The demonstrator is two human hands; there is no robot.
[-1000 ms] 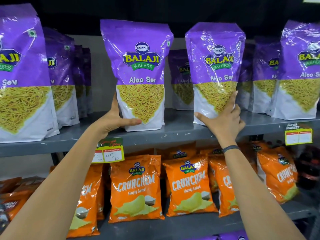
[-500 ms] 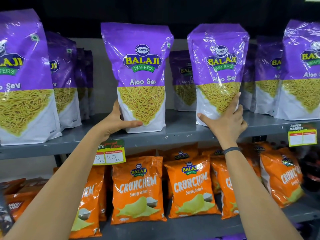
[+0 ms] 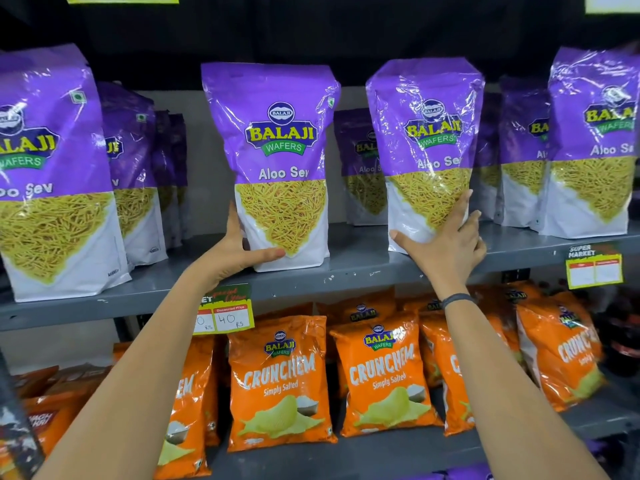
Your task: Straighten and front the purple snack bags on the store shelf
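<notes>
Purple Balaji Aloo Sev bags stand upright along the grey upper shelf. My left hand grips the lower left corner of the middle bag, thumb across its front. My right hand holds the lower right of the neighbouring bag, which is turned slightly left, fingers wrapped round its side. More purple bags stand at the far left and the far right, with others behind them deeper on the shelf.
Orange Crunchem chip bags fill the lower shelf. A price tag reading 40 hangs from the upper shelf's edge under my left wrist, another tag hangs at the right. There is a gap between the far-left and middle purple bags.
Both hands stay on the same two bags. The view has shifted slightly, so the shelf sits a little lower in frame. The right-hand bag has turned a little.
</notes>
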